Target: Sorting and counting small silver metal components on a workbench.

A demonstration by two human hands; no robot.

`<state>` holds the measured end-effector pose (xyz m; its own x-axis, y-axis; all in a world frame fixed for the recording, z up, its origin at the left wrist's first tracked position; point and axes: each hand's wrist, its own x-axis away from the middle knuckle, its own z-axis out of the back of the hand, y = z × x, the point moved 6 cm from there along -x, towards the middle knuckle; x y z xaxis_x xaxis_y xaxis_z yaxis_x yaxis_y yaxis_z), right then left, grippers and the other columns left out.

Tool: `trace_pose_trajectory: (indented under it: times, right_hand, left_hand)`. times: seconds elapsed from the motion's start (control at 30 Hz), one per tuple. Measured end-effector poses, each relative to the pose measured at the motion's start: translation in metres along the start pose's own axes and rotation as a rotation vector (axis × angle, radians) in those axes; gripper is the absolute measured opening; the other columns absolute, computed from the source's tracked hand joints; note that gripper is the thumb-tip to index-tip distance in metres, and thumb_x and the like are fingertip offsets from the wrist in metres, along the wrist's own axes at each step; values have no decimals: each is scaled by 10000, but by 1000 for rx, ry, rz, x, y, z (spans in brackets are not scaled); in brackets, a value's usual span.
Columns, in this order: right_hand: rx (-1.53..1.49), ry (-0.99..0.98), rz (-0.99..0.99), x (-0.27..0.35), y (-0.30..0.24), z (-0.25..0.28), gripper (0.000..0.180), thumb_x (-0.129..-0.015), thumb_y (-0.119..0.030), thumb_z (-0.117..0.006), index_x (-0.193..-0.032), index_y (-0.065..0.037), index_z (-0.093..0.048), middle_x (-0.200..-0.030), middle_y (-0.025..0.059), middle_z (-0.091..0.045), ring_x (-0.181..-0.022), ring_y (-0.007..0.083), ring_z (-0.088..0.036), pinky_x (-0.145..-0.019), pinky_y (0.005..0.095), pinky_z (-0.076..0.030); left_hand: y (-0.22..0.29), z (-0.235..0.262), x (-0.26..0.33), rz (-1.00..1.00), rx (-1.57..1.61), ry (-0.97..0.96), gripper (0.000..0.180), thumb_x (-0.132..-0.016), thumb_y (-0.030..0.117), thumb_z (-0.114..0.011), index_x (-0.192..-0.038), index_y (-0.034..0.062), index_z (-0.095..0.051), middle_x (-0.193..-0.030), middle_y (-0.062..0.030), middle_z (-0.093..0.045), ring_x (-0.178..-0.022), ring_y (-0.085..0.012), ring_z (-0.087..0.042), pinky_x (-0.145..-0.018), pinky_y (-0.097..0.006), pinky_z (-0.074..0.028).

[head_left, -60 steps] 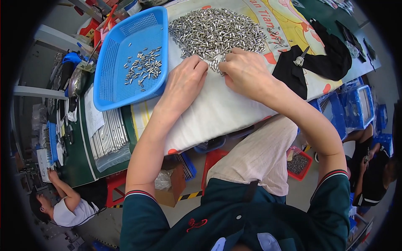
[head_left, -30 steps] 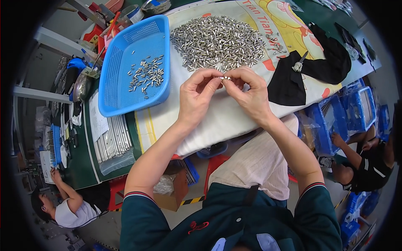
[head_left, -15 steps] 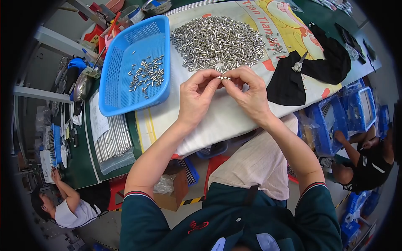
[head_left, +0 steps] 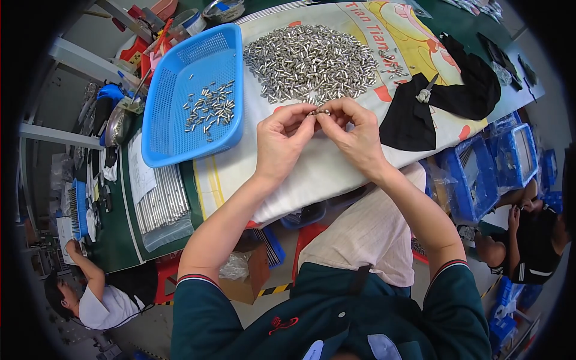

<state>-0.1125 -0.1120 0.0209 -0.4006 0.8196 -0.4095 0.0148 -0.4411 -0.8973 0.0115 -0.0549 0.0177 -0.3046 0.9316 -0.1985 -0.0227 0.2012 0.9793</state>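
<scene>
My left hand [head_left: 281, 139] and my right hand [head_left: 354, 133] meet over the near edge of a large pile of small metal pins [head_left: 312, 60]. Between their fingertips sit several of these short, shiny metal pins [head_left: 321, 111], pinched side by side in a row. Both hands are closed on them; the curled fingers hide part of the row. Left of my hands stands a blue perforated plastic basket [head_left: 157, 129], with a smaller scatter of similar pins [head_left: 210, 109] on its bottom.
On the patterned cloth [head_left: 264, 204] to the right lies a black cloth [head_left: 411, 120], with a small wrapped blade [head_left: 426, 91] on it. Metal rods [head_left: 161, 201] in a plastic bag lie left. Blue crates [head_left: 471, 180] stand right. One person [head_left: 102, 300] works at left, another [head_left: 531, 240] at right.
The row of pins between my fingertips has turned, showing their sides rather than bright ends. My hands stay nearly in place. The people at left and right have shifted their arms.
</scene>
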Motion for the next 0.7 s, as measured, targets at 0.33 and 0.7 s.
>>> trace_pose_trajectory:
  times: [0.33, 0.7]
  right_hand:
    - [168, -193, -279, -5, 12, 0, 226, -723, -181, -659, -757, 40, -628, -571, 58, -574, -534, 97, -531, -515, 257, -433]
    - [310, -345, -316, -14, 4, 2, 226, -692, -213, -677, -726, 9, -653, -565, 81, -589, -534, 139, -570, -543, 280, -458]
  left_hand:
    - [-22, 0, 5, 542, 311, -104, 203, -886, 112, -549, -1028, -32, -561, -885, -112, -640, -777, -146, -639, -730, -247, -540]
    - [-24, -1, 7, 567, 334, -151, 207, -914, 140, -498, -1026, -22, -561, -906, -103, -630, -802, -164, -645, -722, -257, -546]
